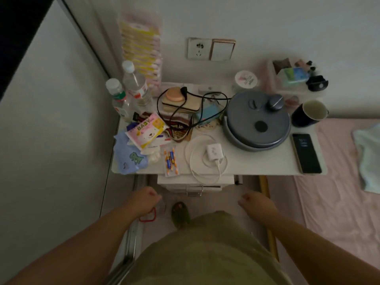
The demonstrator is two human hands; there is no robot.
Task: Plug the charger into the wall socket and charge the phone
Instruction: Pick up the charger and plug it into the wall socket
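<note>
On the bench (257, 164) a white charger (214, 152) lies amid its coiled cable, the phone (306, 153) well apart, both hands (146, 199) (256, 202) empty below the socket (198, 48).

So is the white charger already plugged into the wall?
No, the white charger lies on the table with its cable coiled; the wall socket is empty.

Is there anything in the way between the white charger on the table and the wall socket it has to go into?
Yes, some clutter. Straight behind the white charger toward the wall socket lie a stack of small cases draped with a black cable. The socket's own holes look free, so lifting the charger over the clutter should probably work.
</note>
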